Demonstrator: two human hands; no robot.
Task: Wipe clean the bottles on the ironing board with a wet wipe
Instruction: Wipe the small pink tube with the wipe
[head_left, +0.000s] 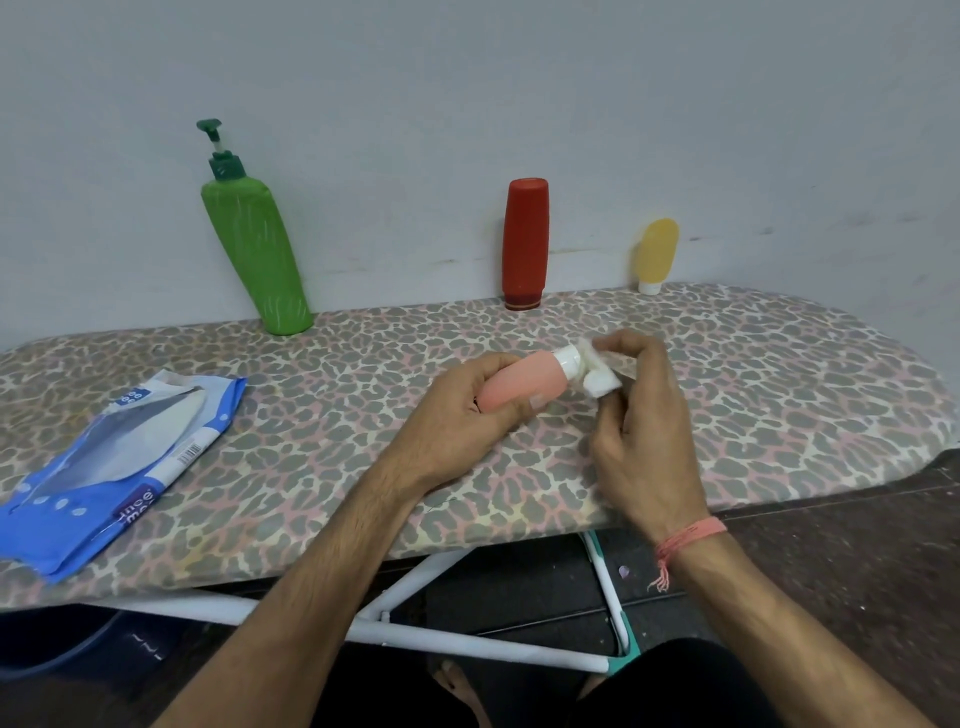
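Pink bottle (511, 383) held just above the middle of the ironing board (779, 364), lying sideways, white cap (567, 362) toward the right. Left hand (462, 415) grips its body; right hand (641, 415) fingers pinch the folded wet wipe (602, 382) against the cap. Best to turn the bottle while wiping, working into the cap's seam. Green pump bottle (257, 249), red bottle (524, 241) and yellow bottle (657, 254) stand along the far edge; wipe pack (104, 467) at the near left.

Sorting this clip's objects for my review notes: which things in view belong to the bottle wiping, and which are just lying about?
Part of the job:
pink bottle, held in the left hand
wet wipe, in the right hand
green pump bottle
red bottle
yellow bottle
wet wipe pack
ironing board

Lying about:
blue tub under the board
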